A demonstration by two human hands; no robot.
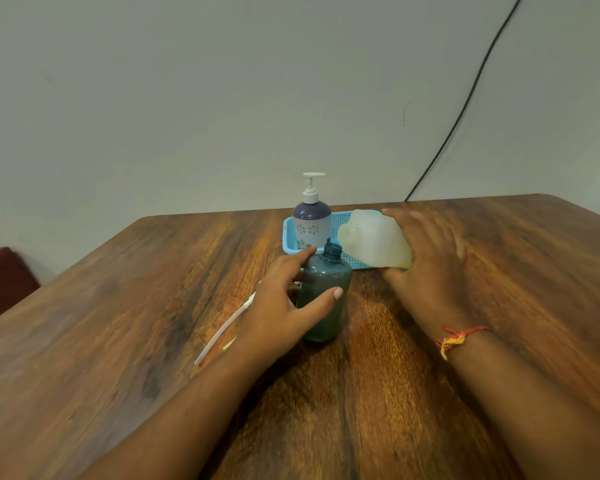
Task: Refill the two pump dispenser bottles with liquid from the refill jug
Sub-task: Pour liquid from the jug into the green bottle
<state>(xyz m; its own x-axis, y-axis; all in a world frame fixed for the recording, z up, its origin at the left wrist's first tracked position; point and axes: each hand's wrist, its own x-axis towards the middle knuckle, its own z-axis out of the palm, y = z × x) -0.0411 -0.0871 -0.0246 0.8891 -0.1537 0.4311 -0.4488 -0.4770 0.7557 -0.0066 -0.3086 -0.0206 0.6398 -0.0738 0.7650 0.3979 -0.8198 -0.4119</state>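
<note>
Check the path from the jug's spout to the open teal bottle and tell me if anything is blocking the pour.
Nothing visible blocks it. The refill jug, tilted in the right hand, has its spout just above and right of the teal bottle, whose neck is open. The left hand grips the bottle's body below the neck. The removed pump lies off to the left.

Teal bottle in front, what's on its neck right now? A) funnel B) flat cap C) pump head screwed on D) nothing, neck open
D: the teal bottle shows a bare threaded neck, and its pump with dip tube lies on the table beside the left hand.
</note>
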